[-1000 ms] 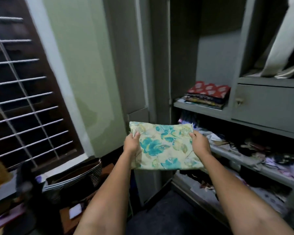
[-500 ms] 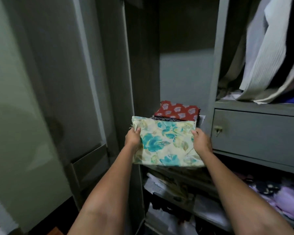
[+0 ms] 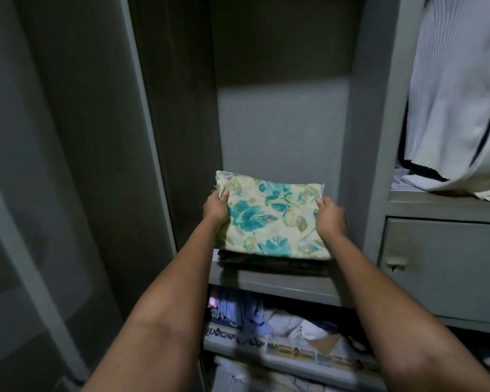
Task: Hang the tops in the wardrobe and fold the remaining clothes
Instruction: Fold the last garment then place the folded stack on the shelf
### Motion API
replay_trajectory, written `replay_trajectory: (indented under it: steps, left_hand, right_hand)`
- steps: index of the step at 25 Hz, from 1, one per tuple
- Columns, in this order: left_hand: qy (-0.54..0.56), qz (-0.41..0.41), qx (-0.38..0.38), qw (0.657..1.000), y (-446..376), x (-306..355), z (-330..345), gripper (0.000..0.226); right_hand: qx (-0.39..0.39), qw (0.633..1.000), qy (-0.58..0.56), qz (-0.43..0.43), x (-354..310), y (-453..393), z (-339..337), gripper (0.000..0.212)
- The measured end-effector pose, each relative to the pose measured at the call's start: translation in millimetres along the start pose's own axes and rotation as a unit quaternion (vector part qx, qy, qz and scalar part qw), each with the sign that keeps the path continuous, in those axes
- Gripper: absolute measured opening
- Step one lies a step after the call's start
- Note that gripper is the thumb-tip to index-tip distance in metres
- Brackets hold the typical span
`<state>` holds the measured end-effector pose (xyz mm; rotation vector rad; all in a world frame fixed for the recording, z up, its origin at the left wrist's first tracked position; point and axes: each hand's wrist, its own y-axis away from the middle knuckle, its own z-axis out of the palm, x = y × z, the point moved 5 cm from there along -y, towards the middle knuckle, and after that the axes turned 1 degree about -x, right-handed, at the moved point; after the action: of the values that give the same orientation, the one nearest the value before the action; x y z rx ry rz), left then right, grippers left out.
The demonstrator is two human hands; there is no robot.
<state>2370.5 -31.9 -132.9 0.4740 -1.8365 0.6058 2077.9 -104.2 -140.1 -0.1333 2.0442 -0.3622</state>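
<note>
Both hands' fingers [image 3: 223, 196] closed on folded floral cloth [image 3: 269, 219] sides.

One view only, from your head, wide-angle, so no overlap with another view. It looks forward and down along both forearms into the open wardrobe [image 3: 280, 123], close in. Shelf [image 3: 272, 284] sits mid-frame; door panel [image 3: 68, 165] fills the left, drawer [image 3: 447, 267] the right. Edges bend with the lens.

Folded cloth [image 3: 269, 219] on clothes stack [image 3: 275, 265] on wardrobe shelf [image 3: 272, 284], left hand [image 3: 216, 207] and right hand [image 3: 331, 217] at its sides. Drawer [image 3: 444, 264] right; hanging garment [image 3: 458, 108] above it.
</note>
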Motion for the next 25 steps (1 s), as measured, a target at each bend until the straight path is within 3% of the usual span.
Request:
replay_trajectory:
  steps: [6, 8, 9, 10, 12, 14, 16, 20, 25]
  left_hand:
    - [-0.034, 0.022, -0.048, 0.998, -86.0, 17.9, 35.0, 0.049]
    - [-0.183, 0.032, -0.036, 0.982, -86.6, 10.3, 39.4, 0.049]
    - [-0.292, 0.042, -0.004, 0.955, -84.0, 8.5, 40.0, 0.05]
    - [-0.367, 0.062, 0.035, 0.927, -80.9, 10.0, 40.1, 0.052]
    - [-0.393, 0.154, 0.067, 0.904, -80.4, 27.6, 51.1, 0.052]
    - [-0.387, 0.264, 0.017, 0.883, -87.3, 53.4, 79.6, 0.043]
    - [-0.377, 0.304, -0.054, 0.873, -90.6, 66.2, 108.5, 0.038]
    - [-0.487, 0.232, -0.18, 0.823, -88.2, 9.2, 140.1, 0.05]
    - [-0.531, 0.16, -0.173, 0.814, -105.5, -26.5, 131.5, 0.066]
  right_hand:
    - [0.055, 0.996, 0.076, 0.013, -10.9, -76.1, 17.5, 0.03]
    - [0.059, 0.98, 0.179, 0.061, -0.6, -84.0, 29.4, 0.028]
    - [0.063, 0.966, 0.239, 0.075, 3.5, -84.8, 35.3, 0.029]
    - [0.068, 0.956, 0.276, 0.07, 3.1, -85.6, 40.9, 0.031]
    - [0.065, 0.957, 0.282, 0.008, -9.9, -91.5, 55.0, 0.035]
    - [0.035, 0.965, 0.253, -0.063, -34.3, -99.7, 73.3, 0.036]
    - [-0.02, 0.966, 0.245, -0.076, -48.0, -106.3, 96.4, 0.04]
    - [-0.188, 0.915, 0.348, -0.075, -16.0, -92.0, 147.0, 0.049]
    - [-0.169, 0.875, 0.453, -0.035, 9.0, -93.4, 142.2, 0.07]
